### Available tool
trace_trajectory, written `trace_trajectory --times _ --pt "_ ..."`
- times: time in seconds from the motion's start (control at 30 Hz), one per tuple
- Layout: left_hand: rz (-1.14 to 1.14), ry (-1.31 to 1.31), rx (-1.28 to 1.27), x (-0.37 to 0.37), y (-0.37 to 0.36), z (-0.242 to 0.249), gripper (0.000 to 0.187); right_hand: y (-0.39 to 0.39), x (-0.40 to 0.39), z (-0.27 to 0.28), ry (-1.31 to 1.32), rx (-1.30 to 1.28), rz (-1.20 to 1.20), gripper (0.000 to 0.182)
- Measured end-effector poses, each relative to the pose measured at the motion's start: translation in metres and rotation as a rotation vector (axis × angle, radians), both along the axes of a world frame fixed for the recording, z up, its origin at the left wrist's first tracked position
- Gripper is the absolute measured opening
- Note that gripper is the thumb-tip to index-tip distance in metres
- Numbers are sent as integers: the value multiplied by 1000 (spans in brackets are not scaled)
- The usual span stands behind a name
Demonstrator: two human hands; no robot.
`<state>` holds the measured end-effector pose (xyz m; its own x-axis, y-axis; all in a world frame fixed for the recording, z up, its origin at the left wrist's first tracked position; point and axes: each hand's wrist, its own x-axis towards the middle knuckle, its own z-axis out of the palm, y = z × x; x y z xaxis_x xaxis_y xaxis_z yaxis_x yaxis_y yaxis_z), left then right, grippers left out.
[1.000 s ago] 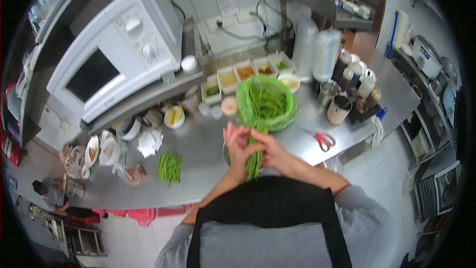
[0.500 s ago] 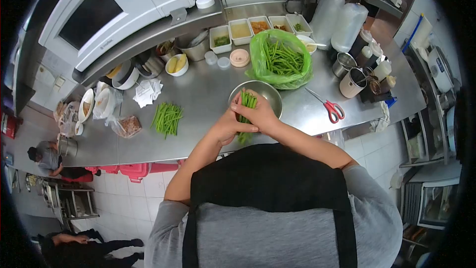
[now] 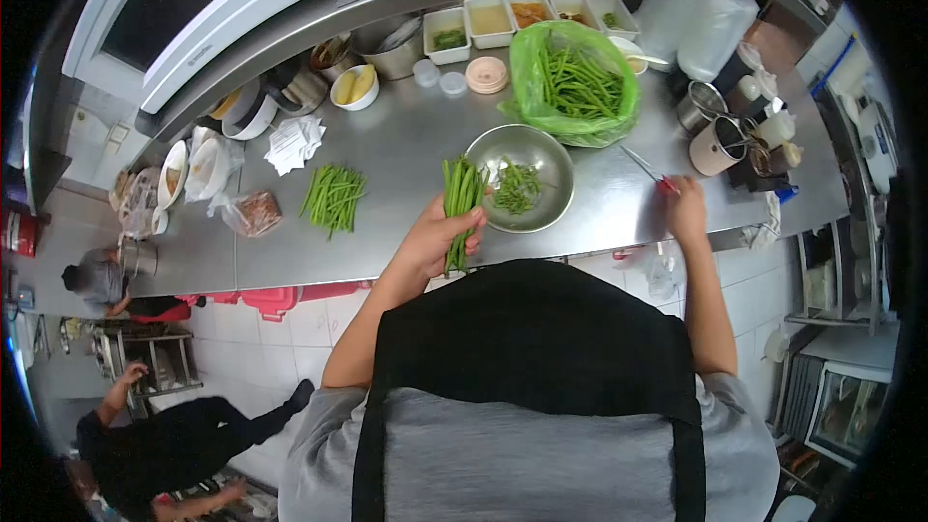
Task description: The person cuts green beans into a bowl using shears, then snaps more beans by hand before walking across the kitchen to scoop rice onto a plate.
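Observation:
My left hand (image 3: 434,240) is closed round a bunch of green beans (image 3: 463,195), held upright at the counter's front edge. Just right of it stands a steel bowl (image 3: 554,203) with short cut bean ends (image 3: 517,187) inside. Over to the right, my right hand (image 3: 686,210) is closed on the red handles of the scissors (image 3: 642,164), whose blades lie toward the bowl. Behind the bowl, a green plastic bag (image 3: 527,87) is full of long green beans (image 3: 580,82). A pile of green beans (image 3: 333,197) rests on the counter to the left.
White containers of food (image 3: 490,23) line the back of the steel counter (image 3: 406,150). Holders with utensils and bottles (image 3: 717,145) stand at right. Crumpled paper (image 3: 294,143) and a bag of reddish food (image 3: 256,214) lie at left. Another person (image 3: 174,445) is behind on the left.
My right hand has left the bean bunch and moved right onto the scissors. My left hand alone holds the bunch, slightly left of the bowl. The person behind has moved.

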<state>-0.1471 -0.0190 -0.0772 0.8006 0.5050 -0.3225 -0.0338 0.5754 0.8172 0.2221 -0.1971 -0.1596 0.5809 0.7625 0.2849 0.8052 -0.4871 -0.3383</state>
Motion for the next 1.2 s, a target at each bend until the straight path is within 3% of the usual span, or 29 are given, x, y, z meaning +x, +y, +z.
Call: trace_trajectory --times 0.03,0.1,0.27,0.4,0.5,0.6,0.67,0.7,0.8,0.9,1.0,1.2 --pt "16 16 -5 -2 0 -1 27 -14 8 0 73 -68 -47 24" --pt "47 36 -23 -4 0 -2 25 -29 21 -14 84 78 6 28" --pt "125 131 12 -6 2 5 24 -40 33 -4 17 -255 -120 23" --pt "133 153 80 -6 9 5 23 -56 39 -19 47 -254 -222 24" --pt "162 196 131 -1 12 2 23 -58 39 -5 81 -394 -207 13" --pt "244 229 169 4 14 2 21 -66 15 24 688 -110 49 14" --pt "290 249 192 10 15 3 21 -51 -32 58 925 124 255 17" --pt "307 266 224 15 15 0 21 -42 -54 82 1012 83 279 15" --pt "392 334 296 34 13 -1 23 -12 -99 107 1057 -111 379 22" --pt "404 331 393 42 11 -8 25 12 -111 98 893 -276 486 24" --pt "362 358 485 46 6 -8 30 30 -127 88 1013 -266 478 38" --pt "354 404 560 44 4 -11 33 42 -130 86 1080 -288 404 42"
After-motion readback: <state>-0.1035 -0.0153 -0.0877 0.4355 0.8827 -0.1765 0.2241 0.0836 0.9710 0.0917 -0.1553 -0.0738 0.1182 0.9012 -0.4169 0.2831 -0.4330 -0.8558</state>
